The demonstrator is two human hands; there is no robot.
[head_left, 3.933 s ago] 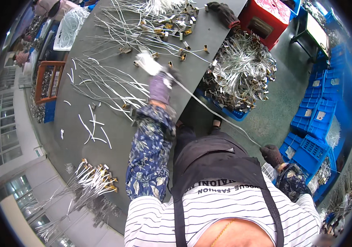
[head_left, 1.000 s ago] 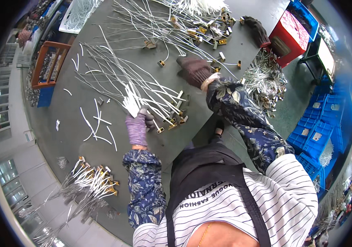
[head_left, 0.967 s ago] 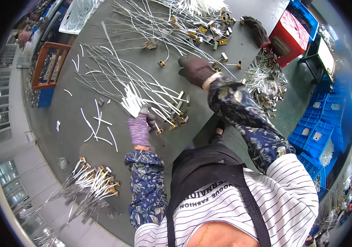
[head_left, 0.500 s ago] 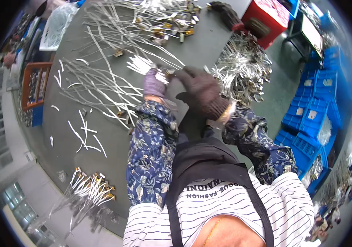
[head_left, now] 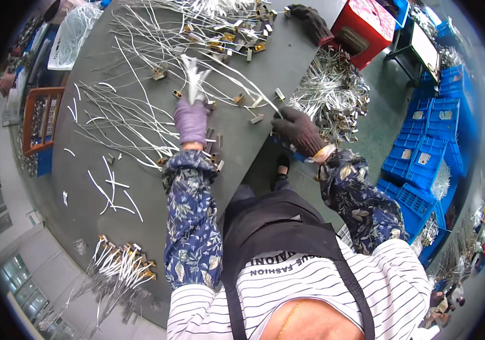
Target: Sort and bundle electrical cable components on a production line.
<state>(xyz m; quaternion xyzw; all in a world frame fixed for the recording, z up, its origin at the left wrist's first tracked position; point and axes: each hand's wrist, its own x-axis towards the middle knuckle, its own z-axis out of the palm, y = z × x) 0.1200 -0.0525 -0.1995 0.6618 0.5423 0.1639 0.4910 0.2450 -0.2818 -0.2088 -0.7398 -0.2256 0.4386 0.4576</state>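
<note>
My left hand (head_left: 190, 123), in a purple glove, is closed round a bundle of short white strips (head_left: 195, 82) whose tips stick out past the fingers. My right hand (head_left: 299, 133), in a dark brown glove, is out beyond the table's right edge, its fingers closed on the end of a long white wire (head_left: 262, 93) that runs back over the grey table (head_left: 152, 226). Small metal-ended pieces (head_left: 256, 119) lie between the two hands. Long white wires with metal ends (head_left: 135, 116) are spread left of my left hand.
A bigger wire pile (head_left: 225, 34) covers the far table, near a spare dark glove (head_left: 312, 22) and a red box (head_left: 363, 28). Tangled wires (head_left: 333, 90) lie heaped at right. Blue crates (head_left: 424, 139) stand farther right. Another wire bunch (head_left: 123, 260) sits near left.
My hands have come apart: the left moved left with the white bundle, the right moved right and nearer me. Small metal-ended pieces show between them.
</note>
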